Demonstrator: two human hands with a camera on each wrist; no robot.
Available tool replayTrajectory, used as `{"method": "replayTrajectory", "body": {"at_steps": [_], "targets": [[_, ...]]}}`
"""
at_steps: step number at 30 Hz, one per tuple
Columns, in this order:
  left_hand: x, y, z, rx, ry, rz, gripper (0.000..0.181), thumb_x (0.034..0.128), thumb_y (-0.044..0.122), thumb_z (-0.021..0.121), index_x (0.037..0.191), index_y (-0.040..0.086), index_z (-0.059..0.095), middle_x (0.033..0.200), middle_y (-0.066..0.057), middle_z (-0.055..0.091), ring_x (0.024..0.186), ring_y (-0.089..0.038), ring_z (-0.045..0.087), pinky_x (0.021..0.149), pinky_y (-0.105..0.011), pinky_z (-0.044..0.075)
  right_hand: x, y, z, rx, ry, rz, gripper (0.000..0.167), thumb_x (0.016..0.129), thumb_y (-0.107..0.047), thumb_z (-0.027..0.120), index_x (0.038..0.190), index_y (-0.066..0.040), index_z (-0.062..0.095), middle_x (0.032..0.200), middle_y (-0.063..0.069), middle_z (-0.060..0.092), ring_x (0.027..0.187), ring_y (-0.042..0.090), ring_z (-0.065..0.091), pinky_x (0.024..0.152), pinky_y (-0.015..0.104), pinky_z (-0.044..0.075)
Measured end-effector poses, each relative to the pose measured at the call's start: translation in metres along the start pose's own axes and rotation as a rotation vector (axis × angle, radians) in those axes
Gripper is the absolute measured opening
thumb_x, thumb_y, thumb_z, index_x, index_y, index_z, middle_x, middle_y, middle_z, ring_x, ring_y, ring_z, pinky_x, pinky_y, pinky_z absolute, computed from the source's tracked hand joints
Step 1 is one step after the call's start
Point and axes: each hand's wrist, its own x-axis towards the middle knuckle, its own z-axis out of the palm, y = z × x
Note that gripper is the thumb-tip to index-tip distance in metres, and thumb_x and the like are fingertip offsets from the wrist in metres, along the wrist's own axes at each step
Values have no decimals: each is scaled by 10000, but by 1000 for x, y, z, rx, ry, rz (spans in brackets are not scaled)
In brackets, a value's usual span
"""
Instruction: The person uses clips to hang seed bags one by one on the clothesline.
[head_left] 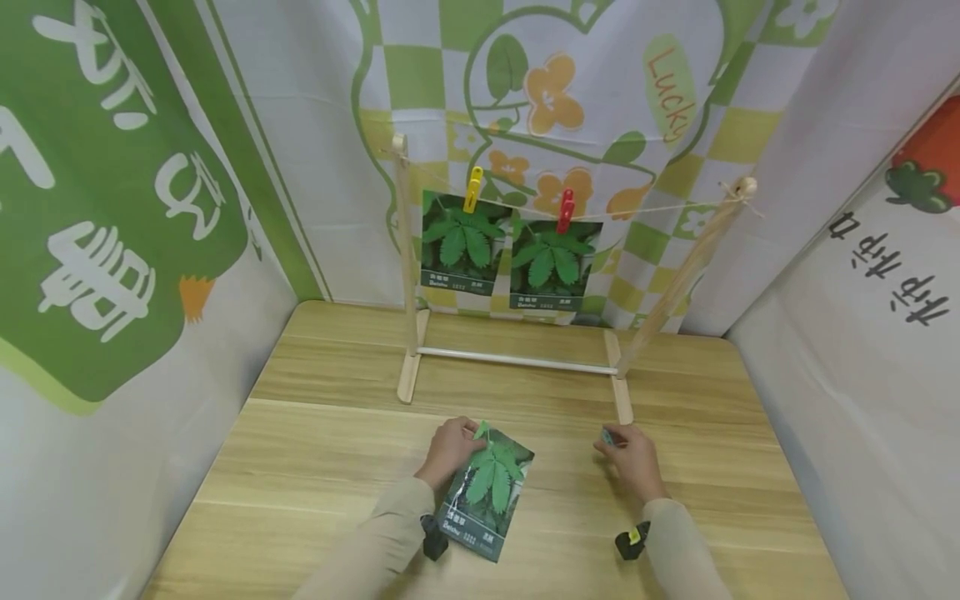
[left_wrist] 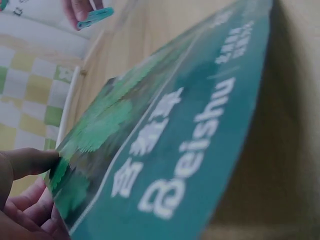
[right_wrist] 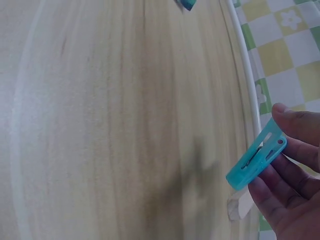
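My left hand pinches the upper left edge of a seed packet printed with green leaves. The packet is tilted above the table, and its "Beishu" lettering fills much of the left wrist view. To the right, my right hand holds a turquoise clothespin between thumb and fingers. Beyond both hands, a string runs across a wooden stand. Two similar packets hang from it: the left packet under a yellow clothespin, the right packet under a red clothespin.
The stand has two upright posts, a left post and a right post, joined low down by a white rod. It stands towards the back of the wooden table. Printed curtains enclose the back and sides.
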Motion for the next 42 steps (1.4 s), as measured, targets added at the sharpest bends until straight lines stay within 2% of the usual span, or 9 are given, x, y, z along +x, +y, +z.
{"method": "replayTrajectory", "body": {"at_steps": [4, 7, 12, 21, 28, 37, 42], "targets": [[0, 0, -4, -85, -42, -32, 210, 834, 140, 727, 962, -24, 698, 880, -118, 718, 730, -147, 625, 627, -250, 520, -1, -4, -2, 24, 5, -3, 392, 866, -106, 725, 1206, 66, 631, 1116, 223, 641, 1039, 347, 626, 863, 419, 560], [0, -1, -7, -103, -52, -26, 193, 825, 133, 723, 937, -24, 718, 878, -122, 727, 719, -139, 626, 618, -235, 512, -1, -7, -3, 29, 14, -16, 378, 865, -97, 723, 1188, 80, 633, 1090, 224, 645, 1024, 356, 630, 848, 392, 570], [0, 1, -11, -106, -40, -22, 188, 823, 153, 726, 930, -1, 712, 885, -110, 719, 748, -158, 617, 645, -252, 494, -1, -8, -5, 44, 34, -20, 369, 866, -101, 724, 1177, 79, 636, 1055, 198, 646, 1017, 338, 633, 846, 351, 578], [1, 4, -15, -195, -11, -37, 158, 848, 132, 705, 947, 9, 711, 905, -105, 724, 749, -142, 628, 648, -240, 495, 0, -10, -8, 62, 30, -26, 373, 870, -103, 722, 1186, 73, 634, 1073, 199, 655, 1029, 336, 635, 850, 341, 578], [2, 12, -16, -252, 57, -42, 195, 858, 145, 705, 984, -4, 708, 892, -142, 735, 716, -140, 649, 610, -241, 512, 1, -20, -15, 70, 53, -50, 363, 875, -110, 716, 1190, 52, 637, 1080, 192, 672, 1035, 335, 640, 860, 354, 577], [4, 26, -16, -389, 156, -51, 234, 873, 120, 699, 1056, -25, 685, 976, -189, 733, 762, -144, 673, 677, -270, 560, 4, -32, -26, 71, 65, -73, 379, 882, -117, 715, 1215, 43, 632, 1097, 209, 658, 1047, 346, 648, 901, 389, 564], [7, 32, -19, -453, 162, -41, 256, 891, 115, 682, 1095, -37, 663, 995, -199, 729, 733, -109, 649, 649, -241, 545, 9, -39, -37, 52, 73, -88, 386, 898, -141, 701, 1234, 32, 623, 1111, 216, 665, 1050, 364, 652, 901, 420, 562]]}}
